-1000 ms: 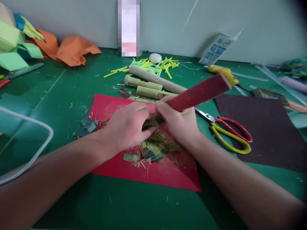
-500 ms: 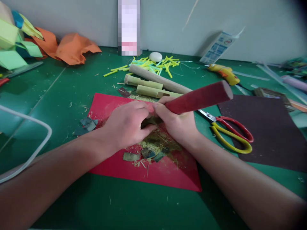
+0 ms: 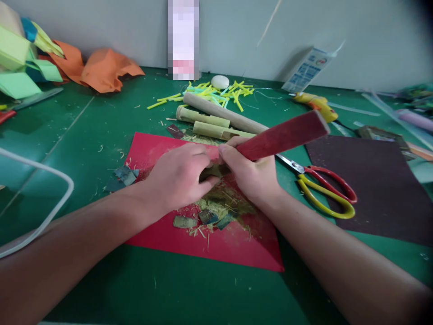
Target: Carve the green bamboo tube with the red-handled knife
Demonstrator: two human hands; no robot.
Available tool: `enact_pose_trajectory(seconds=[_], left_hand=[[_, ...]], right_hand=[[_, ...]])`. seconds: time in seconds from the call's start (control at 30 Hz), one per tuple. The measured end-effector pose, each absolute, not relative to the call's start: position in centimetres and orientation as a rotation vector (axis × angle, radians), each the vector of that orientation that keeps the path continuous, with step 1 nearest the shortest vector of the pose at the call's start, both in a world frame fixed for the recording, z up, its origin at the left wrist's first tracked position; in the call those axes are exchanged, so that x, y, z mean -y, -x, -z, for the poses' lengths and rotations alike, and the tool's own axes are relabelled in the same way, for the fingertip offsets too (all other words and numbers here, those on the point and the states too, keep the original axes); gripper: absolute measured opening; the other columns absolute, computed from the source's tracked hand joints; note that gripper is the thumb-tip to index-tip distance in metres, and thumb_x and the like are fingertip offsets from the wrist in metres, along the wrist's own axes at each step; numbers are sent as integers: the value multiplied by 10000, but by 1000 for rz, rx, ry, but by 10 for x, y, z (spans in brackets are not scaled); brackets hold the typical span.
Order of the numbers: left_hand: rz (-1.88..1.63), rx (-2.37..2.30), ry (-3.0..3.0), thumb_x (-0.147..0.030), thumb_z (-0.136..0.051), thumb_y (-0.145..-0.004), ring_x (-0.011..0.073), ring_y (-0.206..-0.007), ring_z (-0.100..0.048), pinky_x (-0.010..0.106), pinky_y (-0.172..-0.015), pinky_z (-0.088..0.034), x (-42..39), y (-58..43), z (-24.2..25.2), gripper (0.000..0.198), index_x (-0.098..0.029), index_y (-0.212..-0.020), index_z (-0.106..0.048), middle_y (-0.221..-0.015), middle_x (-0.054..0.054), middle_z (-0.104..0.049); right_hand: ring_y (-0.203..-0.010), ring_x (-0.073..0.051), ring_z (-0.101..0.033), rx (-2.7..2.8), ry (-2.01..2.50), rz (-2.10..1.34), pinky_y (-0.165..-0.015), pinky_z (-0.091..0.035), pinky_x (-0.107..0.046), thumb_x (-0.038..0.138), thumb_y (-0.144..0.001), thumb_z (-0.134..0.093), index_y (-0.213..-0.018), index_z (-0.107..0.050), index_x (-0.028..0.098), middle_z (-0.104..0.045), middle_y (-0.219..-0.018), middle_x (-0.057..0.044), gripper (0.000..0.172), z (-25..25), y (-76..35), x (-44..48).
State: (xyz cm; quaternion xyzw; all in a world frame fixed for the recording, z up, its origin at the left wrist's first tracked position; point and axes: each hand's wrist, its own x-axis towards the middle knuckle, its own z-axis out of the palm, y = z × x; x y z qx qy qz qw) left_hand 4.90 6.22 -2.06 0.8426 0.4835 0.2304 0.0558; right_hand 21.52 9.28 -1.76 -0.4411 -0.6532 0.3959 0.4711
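Observation:
My right hand (image 3: pixel 252 169) is wrapped around a tool's thick red wooden handle (image 3: pixel 284 135), which slants up to the right; its working end is hidden. Beside it, my left hand (image 3: pixel 181 176) is closed with curled fingers and thumb around something mostly hidden, of which only a dark greenish-brown bit shows between the hands. Both hands are over a red sheet (image 3: pixel 162 243) strewn with pale shavings (image 3: pixel 216 205) and several scraps of dark worn sandpaper (image 3: pixel 185 221).
Behind the hands lie cut bamboo tubes (image 3: pixel 203 117), a wooden rod (image 3: pixel 223 110) and yellow-green straw pieces (image 3: pixel 241 92). Scissors (image 3: pixel 324 203) rest at right near a dark sheet (image 3: pixel 375 189) and a yellow glue gun (image 3: pixel 316 106). A white cable (image 3: pixel 50 169) loops at left.
The red handle has turned slightly in my right hand, its end now showing a flatter side. Both hands stay nearly where they were.

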Motion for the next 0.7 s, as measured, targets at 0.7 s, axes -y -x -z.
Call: enact_pose_trajectory(seconds=[0.7], left_hand=[[-676, -1475, -2649, -300, -659, -864, 279, -895, -689, 377, -735, -562, -63, -49, 19, 182, -130, -892, -718, -923, 117, -715]], right_hand=[[-593, -107, -467, 1740, 1086, -865, -585, -406, -278, 234, -822, -621, -598, -552, 196, -522, -602, 25, 237, 18, -213, -92]])
